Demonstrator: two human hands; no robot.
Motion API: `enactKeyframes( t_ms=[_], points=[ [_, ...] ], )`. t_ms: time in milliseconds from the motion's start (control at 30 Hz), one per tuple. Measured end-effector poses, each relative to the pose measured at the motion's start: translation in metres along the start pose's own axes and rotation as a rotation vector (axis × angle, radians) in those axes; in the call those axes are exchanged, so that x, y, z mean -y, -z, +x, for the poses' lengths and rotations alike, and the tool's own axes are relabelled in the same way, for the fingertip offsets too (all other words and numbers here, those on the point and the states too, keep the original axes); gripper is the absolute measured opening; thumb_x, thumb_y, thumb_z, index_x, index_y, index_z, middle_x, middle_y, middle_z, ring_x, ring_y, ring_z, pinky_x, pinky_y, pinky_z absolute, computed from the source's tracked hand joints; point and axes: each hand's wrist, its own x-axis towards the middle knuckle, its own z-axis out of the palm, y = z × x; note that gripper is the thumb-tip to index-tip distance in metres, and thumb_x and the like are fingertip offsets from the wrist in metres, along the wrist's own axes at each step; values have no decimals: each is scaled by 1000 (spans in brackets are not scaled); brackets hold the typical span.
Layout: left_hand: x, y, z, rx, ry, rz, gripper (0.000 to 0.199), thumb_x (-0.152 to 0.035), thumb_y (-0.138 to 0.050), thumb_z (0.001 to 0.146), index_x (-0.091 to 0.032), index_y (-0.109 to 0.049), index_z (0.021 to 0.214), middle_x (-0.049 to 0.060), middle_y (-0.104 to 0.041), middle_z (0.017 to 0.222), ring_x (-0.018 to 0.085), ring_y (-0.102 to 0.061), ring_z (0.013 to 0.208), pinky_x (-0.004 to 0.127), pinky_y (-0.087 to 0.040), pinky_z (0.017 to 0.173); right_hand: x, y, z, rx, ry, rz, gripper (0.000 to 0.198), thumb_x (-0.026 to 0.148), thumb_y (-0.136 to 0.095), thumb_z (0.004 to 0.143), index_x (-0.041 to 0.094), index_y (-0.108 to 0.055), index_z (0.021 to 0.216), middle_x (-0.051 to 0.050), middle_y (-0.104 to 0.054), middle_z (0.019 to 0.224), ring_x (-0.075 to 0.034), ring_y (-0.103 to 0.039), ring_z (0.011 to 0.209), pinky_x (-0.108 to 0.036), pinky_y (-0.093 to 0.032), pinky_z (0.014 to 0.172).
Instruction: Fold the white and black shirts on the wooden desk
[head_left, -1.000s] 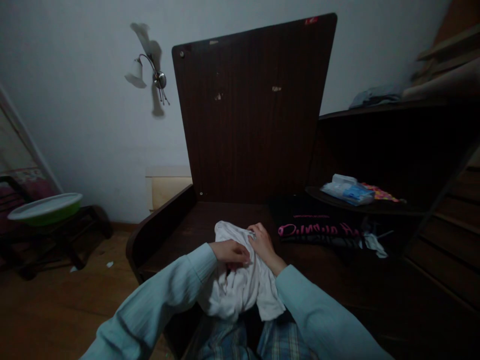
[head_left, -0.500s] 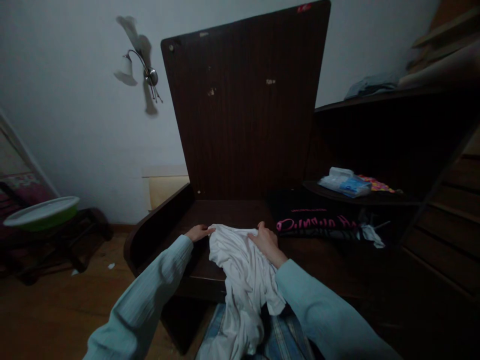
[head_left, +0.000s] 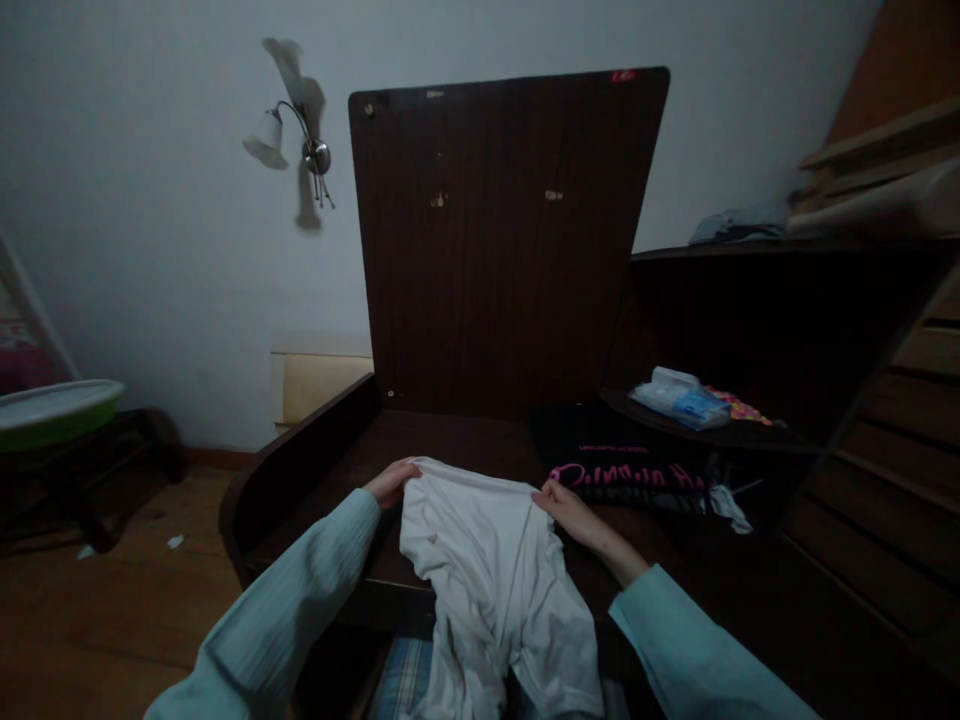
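Observation:
Stretched between my two hands is a pair of white pants (head_left: 487, 540), held by the top edge, with the cloth hanging in folds over the front of the dark wooden desk (head_left: 330, 460). My left hand (head_left: 394, 482) pinches the left end of that edge. At the right end, my right hand (head_left: 566, 507) grips it between thumb and fingers. The lower parts of the garment drop past the desk's front edge and leave the frame at the bottom. Blue plaid cloth (head_left: 405, 670) shows below, partly covered by them.
A black bag with pink lettering (head_left: 615, 455) lies right of my right hand. Above it, a shelf holds a blue and white plastic pack (head_left: 682, 398). A tall dark panel (head_left: 502, 250) rises behind the desk. Far left, a green basin (head_left: 60, 420) rests on a stand.
My hands have moved apart, the right one going rightward, so the top edge of the white pants is now pulled wide and taut. The head view has shifted slightly.

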Motion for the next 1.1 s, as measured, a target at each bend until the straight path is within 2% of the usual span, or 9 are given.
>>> enactKeyframes(
  t_ms=[200, 367, 467, 567, 667, 833, 900, 1000, 1100],
  points=[
    [-29, 13, -12, 90, -2, 162, 36, -28, -72, 47, -15, -55, 75, 0, -59, 69, 13, -55, 61, 23, -41, 58, 31, 52, 14, -102, 46, 235, 37, 55, -54, 61, 19, -45, 69, 3, -50, 60, -12, -47, 57, -23, -35, 52],
    [-66, 29, -15, 226, -63, 590, 44, -33, -73, 42, -16, -60, 81, -1, -62, 76, 14, -55, 70, 23, -42, 63, 64, 107, 32, -30, 51, 172, 42, 49, -60, 58, 18, -51, 85, 1, -57, 68, -13, -51, 59, -23, -38, 54],
    [-91, 36, -16, 77, -136, 962, 30, -38, -69, 46, -15, -62, 64, -2, -58, 59, 15, -53, 62, 22, -38, 55, 75, 135, 42, 157, 134, -117, 50, 37, -69, 50, 19, -55, 95, 0, -60, 75, -14, -54, 64, -24, -41, 57],
    [-112, 42, -18, -171, -325, 1142, 27, -41, -61, 53, -14, -61, 56, -1, -54, 52, 16, -51, 60, 22, -35, 53, 76, 148, 48, 249, 173, -474, 34, 24, -70, 46, 18, -62, 79, 0, -61, 71, -16, -55, 66, -25, -41, 60],
    [-121, 47, -21, -316, -427, 1058, 27, -39, -55, 55, -13, -61, 59, 0, -55, 54, 16, -51, 61, 23, -35, 54, 70, 150, 51, 155, 171, -643, 7, 22, -60, 56, 18, -60, 61, -1, -60, 64, -17, -54, 64, -25, -40, 60],
    [-127, 49, -26, -430, -451, 686, 31, -42, -52, 55, -13, -58, 63, -1, -54, 53, 14, -49, 56, 22, -37, 52, 70, 152, 53, -338, 152, -426, 11, 26, -47, 67, 18, -54, 68, -1, -58, 65, -15, -53, 64, -23, -39, 57],
    [-136, 48, -30, -434, -419, 616, 33, -43, -53, 54, -12, -58, 65, -2, -54, 53, 13, -49, 53, 21, -37, 49, 80, 157, 51, -443, 136, -305, 14, 31, -47, 68, 18, -53, 69, 0, -56, 62, -14, -51, 59, -22, -38, 53],
    [-159, 49, -43, -417, -335, 640, 33, -42, -59, 52, -12, -61, 66, -2, -55, 50, 12, -49, 48, 20, -36, 44, 103, 170, 40, -393, 196, -200, 23, 41, -53, 65, 18, -54, 67, 2, -54, 57, -12, -48, 55, -22, -36, 49],
    [-186, 53, -66, -298, -255, 678, 34, -39, -65, 49, -12, -65, 69, -1, -59, 52, 13, -52, 49, 20, -38, 44, 128, 189, 21, -271, 233, -179, 32, 48, -61, 57, 17, -57, 63, 2, -54, 56, -12, -48, 54, -22, -36, 49]
  ],
)
